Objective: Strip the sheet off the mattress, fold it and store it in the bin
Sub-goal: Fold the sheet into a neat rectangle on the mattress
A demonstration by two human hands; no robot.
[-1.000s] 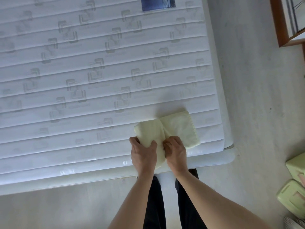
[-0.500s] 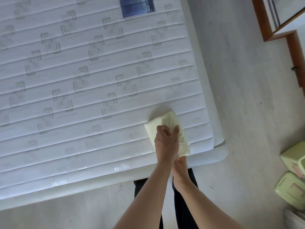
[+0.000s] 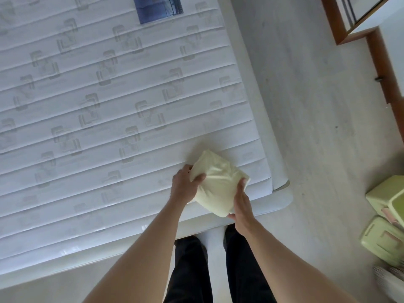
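Note:
The pale yellow sheet (image 3: 218, 182) is folded into a small thick bundle at the near right corner of the bare white quilted mattress (image 3: 105, 110). My left hand (image 3: 185, 186) grips the bundle's left side, thumb on top. My right hand (image 3: 241, 204) holds its right and lower edge, fingers curled against the fabric. The bundle looks slightly lifted at its near end, overhanging the mattress edge. Light green bins (image 3: 387, 224) stand on the floor at the far right, cut off by the frame edge.
A blue label (image 3: 158, 8) lies at the mattress's far end. The white bed base (image 3: 277, 200) juts out below the corner. Pale floor (image 3: 317, 106) stretches to the right, with brown wooden furniture (image 3: 380, 62) along the far right. My dark-trousered legs (image 3: 216, 270) stand against the bed.
The left hand folded one half of the sheet over the other, making a thicker bundle. Both hands now grasp its opposite sides, and the view has shifted left.

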